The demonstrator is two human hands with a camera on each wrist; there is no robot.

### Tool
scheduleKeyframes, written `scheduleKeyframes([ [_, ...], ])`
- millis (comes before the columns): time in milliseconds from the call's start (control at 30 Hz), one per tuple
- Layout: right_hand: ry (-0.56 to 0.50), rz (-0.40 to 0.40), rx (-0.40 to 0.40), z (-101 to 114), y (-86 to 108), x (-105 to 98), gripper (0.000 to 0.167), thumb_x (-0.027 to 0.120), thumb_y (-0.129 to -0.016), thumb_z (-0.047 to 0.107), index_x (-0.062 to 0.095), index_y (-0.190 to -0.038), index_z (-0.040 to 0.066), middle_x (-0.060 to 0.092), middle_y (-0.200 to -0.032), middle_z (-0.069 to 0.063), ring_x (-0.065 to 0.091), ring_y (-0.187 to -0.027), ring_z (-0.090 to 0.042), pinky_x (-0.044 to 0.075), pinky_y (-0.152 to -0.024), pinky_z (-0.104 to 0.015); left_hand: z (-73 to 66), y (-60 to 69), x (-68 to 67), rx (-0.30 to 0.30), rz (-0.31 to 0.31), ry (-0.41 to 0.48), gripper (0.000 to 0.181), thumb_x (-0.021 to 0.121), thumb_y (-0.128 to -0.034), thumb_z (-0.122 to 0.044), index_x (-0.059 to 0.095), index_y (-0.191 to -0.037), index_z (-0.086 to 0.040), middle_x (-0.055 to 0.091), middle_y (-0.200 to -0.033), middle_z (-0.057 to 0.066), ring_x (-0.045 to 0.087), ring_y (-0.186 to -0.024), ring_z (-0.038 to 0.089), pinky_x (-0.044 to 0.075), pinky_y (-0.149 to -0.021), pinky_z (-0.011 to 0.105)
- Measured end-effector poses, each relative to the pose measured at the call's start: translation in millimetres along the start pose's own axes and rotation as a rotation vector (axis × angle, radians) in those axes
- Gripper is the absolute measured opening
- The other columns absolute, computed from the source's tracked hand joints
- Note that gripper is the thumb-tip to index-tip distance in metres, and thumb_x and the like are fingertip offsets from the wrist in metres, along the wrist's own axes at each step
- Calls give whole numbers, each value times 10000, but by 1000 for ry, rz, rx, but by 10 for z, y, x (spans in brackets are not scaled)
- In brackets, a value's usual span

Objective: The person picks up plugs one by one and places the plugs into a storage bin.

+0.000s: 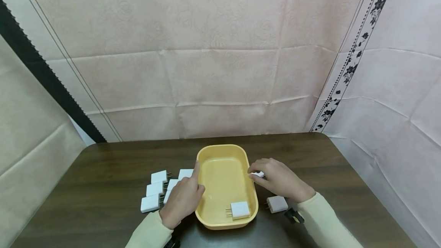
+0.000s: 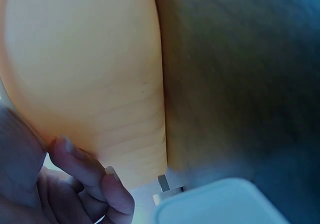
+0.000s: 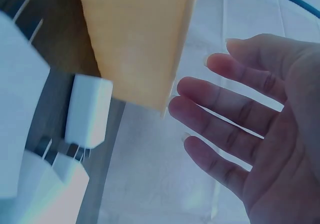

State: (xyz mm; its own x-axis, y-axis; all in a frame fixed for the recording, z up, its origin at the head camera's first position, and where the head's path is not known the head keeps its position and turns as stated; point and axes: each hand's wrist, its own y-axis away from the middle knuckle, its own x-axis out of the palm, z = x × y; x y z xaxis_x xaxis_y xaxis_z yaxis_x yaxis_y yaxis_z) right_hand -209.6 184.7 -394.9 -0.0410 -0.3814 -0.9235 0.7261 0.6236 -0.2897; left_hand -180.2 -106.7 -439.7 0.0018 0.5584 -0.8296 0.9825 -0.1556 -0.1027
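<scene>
A yellow plastic tray (image 1: 225, 163) holds one white plug charger (image 1: 240, 210) near its front end. My left hand (image 1: 184, 198) grips the tray's left rim, its index finger straight along the edge and its thumb over the rim. Bent fingertips meet the tray's outer wall (image 2: 90, 84) in the left wrist view. Beside the right rim hovers my right hand (image 1: 277, 179) above a partly covered white charger (image 1: 258, 174). Seen from the right wrist, that hand's fingers (image 3: 220, 119) are spread loosely with nothing between them.
Several white chargers (image 1: 150, 203) lie in rows left of the tray, some partly hidden by my left hand. Another charger (image 1: 276, 204) lies near my right wrist. The dark wooden table (image 1: 113, 179) ends at hanging pale cloth (image 1: 220, 79) behind.
</scene>
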Motion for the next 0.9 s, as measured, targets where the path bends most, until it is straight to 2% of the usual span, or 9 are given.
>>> scheduleKeyframes([
  [100,-12,8,31,-62,9,-3,112,681,-969,205,757,-1041,165,729,-979,103,666,-905,-56,555,-827,-353,-4,2,-1,-3,2,1,762,560,-966,-101,174,-1622,-70,499,-550,-9,457,-414,105,369,-416,272],
  [233,-15,9,41,-150,23,12,117,664,-952,119,745,-1021,168,688,-902,129,599,-820,-7,530,-757,-300,-6,5,-2,-8,6,-3,761,559,-967,-104,175,-1623,-75,499,-551,-10,457,-416,105,369,-418,272],
  [500,-21,31,89,-307,52,47,171,662,-906,46,737,-1028,138,602,-806,138,525,-738,-8,472,-675,-243,-13,0,-6,0,-3,-10,756,564,-963,-102,189,-1619,-63,498,-552,-8,455,-417,103,367,-417,272],
  [667,3,38,114,-367,59,87,156,698,-875,44,726,-999,134,674,-854,75,609,-784,-67,519,-697,-294,-9,3,-4,3,-8,-22,751,566,-963,-108,200,-1617,-64,490,-545,-9,446,-416,105,358,-417,274],
  [800,58,42,121,-396,68,152,178,752,-854,71,726,-1023,118,703,-960,4,663,-872,-147,556,-751,-344,-8,6,-4,-2,-6,-26,750,565,-962,-111,202,-1617,-66,488,-547,-6,444,-420,109,356,-420,276],
  [900,101,47,124,-404,78,195,251,786,-845,107,732,-1089,104,705,-1094,-51,673,-1003,-216,569,-845,-406,-9,5,-4,-9,-1,-25,752,561,-964,-114,196,-1619,-71,490,-549,-3,446,-419,112,359,-420,278],
])
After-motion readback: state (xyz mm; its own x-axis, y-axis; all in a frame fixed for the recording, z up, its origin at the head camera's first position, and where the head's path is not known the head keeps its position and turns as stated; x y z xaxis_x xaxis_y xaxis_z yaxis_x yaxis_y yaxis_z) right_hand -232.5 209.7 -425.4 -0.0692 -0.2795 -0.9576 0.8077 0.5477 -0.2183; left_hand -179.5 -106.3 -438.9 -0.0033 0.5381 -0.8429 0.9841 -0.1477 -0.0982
